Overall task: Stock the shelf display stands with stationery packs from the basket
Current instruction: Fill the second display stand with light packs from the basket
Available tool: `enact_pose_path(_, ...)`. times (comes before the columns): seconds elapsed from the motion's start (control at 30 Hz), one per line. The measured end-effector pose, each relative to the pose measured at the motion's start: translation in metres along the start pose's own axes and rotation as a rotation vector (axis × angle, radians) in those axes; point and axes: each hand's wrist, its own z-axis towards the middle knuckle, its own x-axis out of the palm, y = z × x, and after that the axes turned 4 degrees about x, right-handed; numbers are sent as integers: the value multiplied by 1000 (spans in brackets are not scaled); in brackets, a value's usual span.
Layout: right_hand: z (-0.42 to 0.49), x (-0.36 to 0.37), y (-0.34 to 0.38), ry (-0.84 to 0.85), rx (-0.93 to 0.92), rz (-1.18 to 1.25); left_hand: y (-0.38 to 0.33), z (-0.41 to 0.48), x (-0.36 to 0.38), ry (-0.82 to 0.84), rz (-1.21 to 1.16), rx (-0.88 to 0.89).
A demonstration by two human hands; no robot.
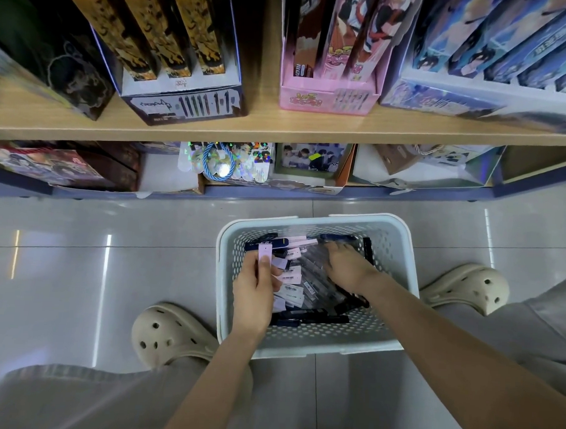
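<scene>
Grey tiles (110,271) under perforated basket (311,348) of clear barcoded packs (293,281); left fingers (264,265) around lilac-topped pack (264,250), right fingers (337,249) flat.

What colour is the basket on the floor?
The basket is pale blue-grey, with perforated walls; the head view shows it best.

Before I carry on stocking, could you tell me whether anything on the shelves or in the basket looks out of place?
Only small things: on the lower shelf, cardboard tray flaps jut crookedly past the front edge. The stationery packs in the basket lie jumbled but contained.
</scene>
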Motion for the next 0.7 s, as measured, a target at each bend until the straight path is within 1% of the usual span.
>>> enact_pose_path(0.13, 5, 1, 9, 31, 8, -58, 0, 0, 1, 0, 17, -2)
enact_pose_path(0.37, 9, 0, 6, -11, 49, -11, -3, -2, 3, 5, 30, 1)
enact_pose_path(0.5, 3, 12, 3, -65, -2, -71, -1, -4, 5, 13, 27, -16)
enact_pose_path(0.6, -10, 22, 1, -167, -48, -79, 2, -3, 6, 28, 4, -88)
enact_pose_path(0.67, -23, 21, 4, -263, -89, 3, 5, -1, 6, 42, 16, -154)
enact_pose_path(0.7, -32, 18, 6, -299, -107, 86, 5, 0, 7, 51, 10, -190)
